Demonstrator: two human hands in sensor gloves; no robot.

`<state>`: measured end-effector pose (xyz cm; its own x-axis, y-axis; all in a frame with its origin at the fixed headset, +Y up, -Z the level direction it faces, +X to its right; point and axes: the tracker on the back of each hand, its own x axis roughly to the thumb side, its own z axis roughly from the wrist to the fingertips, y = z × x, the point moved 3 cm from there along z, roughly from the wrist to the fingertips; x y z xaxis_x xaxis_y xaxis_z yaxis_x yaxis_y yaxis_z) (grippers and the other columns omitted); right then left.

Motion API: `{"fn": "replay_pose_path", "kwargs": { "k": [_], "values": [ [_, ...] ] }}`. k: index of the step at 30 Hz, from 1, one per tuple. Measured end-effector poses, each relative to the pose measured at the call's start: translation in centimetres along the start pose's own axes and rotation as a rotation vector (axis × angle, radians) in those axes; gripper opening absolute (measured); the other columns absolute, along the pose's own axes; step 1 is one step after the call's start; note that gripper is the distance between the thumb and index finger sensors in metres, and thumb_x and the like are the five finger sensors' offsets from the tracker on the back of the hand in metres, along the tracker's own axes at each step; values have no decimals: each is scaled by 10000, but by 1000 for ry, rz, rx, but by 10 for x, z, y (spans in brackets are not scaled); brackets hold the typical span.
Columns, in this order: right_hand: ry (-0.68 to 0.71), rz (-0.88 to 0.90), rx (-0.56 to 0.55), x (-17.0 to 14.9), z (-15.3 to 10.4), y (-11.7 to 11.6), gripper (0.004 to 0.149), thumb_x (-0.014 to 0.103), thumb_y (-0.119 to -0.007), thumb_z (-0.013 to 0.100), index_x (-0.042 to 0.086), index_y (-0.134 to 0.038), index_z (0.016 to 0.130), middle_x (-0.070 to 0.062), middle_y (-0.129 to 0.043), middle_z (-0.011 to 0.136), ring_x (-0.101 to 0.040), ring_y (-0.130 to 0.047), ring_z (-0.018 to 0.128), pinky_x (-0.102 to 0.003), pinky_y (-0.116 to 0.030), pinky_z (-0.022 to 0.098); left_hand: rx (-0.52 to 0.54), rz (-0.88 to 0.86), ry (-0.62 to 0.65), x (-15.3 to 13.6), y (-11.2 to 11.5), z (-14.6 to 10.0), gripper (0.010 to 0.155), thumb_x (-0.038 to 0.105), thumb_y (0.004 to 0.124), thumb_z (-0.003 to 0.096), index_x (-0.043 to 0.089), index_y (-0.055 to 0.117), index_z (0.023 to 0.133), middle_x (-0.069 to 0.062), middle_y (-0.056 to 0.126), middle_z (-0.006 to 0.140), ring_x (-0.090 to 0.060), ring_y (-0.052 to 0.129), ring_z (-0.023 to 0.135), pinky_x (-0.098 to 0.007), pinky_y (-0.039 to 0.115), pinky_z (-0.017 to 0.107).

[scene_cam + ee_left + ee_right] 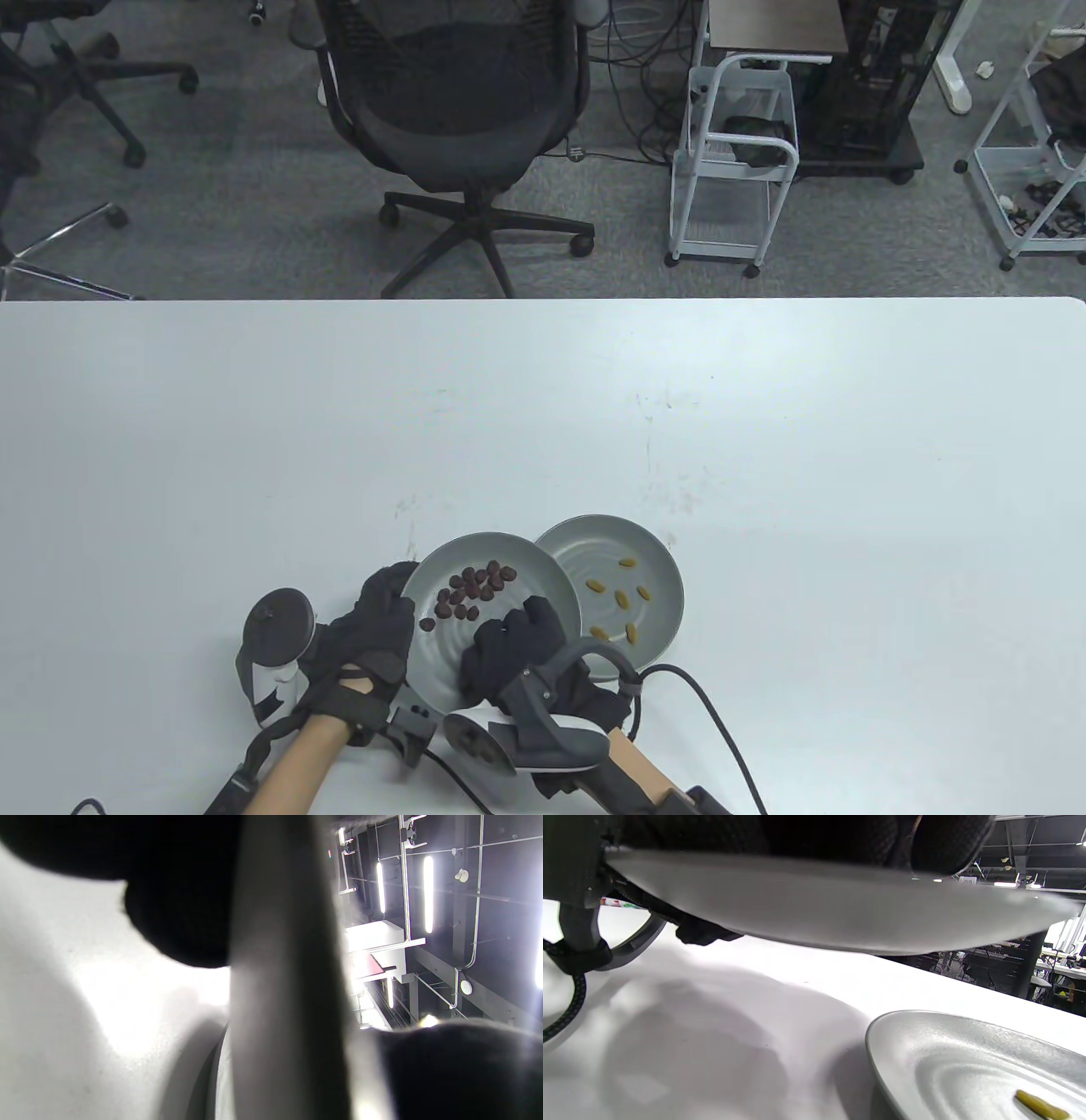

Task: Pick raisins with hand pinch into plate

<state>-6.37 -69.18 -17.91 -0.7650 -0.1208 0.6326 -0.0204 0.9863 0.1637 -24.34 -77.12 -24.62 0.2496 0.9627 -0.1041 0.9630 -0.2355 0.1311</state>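
Note:
A grey plate (509,552) with several dark raisins (471,587) is held tilted above the table. My left hand (394,598) grips its left rim and my right hand (526,620) grips its near right rim. Its right edge overlaps a second grey plate (662,577), which lies on the table and holds several yellow raisins (624,598). In the right wrist view the lifted plate's underside (818,912) hangs over the table, with the second plate (946,1060) and one yellow raisin (1039,1105) below. The left wrist view shows the plate's edge (288,984) close up and blurred.
The white table (543,407) stretches far beyond the plates on all sides. A black cable (713,713) runs from my right wrist toward the front edge. An office chair (458,110) and a white cart (734,161) stand on the floor behind the table.

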Motion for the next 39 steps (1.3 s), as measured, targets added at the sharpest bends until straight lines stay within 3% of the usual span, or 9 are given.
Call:
{"fn": "replay_pose_path", "kwargs": {
  "k": [4,7,9,13,19,26,31,39],
  "values": [
    [-23,43,-70,-12,-3,9,408,386,-829,480,172,-848,826,-74,-869,721,-266,-889,548,-635,-667,669,2,-9,-2,0,-1,0,558,327,646,482,126,597,1000,-167,898,742,-274,1048,246,-394,904,149],
    [-107,41,-167,-37,-10,26,406,385,-828,480,174,-846,827,-73,-866,725,-266,-887,553,-636,-665,670,9,-16,-3,0,-2,-1,559,327,648,481,126,598,1000,-168,899,742,-276,1048,247,-395,904,149],
    [-198,38,-246,-66,-17,38,407,386,-826,480,176,-844,828,-70,-867,725,-263,-889,553,-633,-668,670,12,-18,-1,1,-3,-1,559,327,647,482,126,597,1001,-168,899,742,-276,1048,246,-396,904,149],
    [-349,81,-274,-115,-28,39,406,384,-828,482,172,-846,827,-75,-867,723,-267,-888,550,-637,-669,664,13,-16,0,1,-3,-1,559,327,648,480,127,599,1000,-167,900,740,-271,1049,242,-393,904,146],
    [-478,159,-99,-163,-28,-4,405,381,-832,483,169,-852,827,-77,-871,721,-270,-891,548,-638,-671,659,17,-19,-1,1,-4,-2,560,326,649,480,125,599,1000,-171,900,739,-274,1048,243,-395,903,147],
    [-407,283,150,-163,-13,-58,399,370,-839,484,169,-861,828,-83,-873,729,-282,-888,559,-644,-657,668,16,-19,-3,1,-5,-3,559,326,649,481,124,600,1000,-169,900,739,-277,1047,242,-396,903,146],
    [-386,251,232,-154,-7,-74,393,368,-845,484,177,-867,826,-78,-874,732,-282,-886,566,-639,-659,672,16,-18,-4,0,-5,-3,559,326,650,481,125,600,1000,-169,899,740,-275,1047,242,-395,903,147],
    [-374,205,254,-148,-3,-81,401,373,-840,485,182,-860,837,-75,-871,743,-280,-885,574,-633,-663,671,11,-16,-8,0,-5,-3,560,326,651,480,125,600,1000,-170,899,740,-275,1048,243,-395,903,147]
  ]
}}
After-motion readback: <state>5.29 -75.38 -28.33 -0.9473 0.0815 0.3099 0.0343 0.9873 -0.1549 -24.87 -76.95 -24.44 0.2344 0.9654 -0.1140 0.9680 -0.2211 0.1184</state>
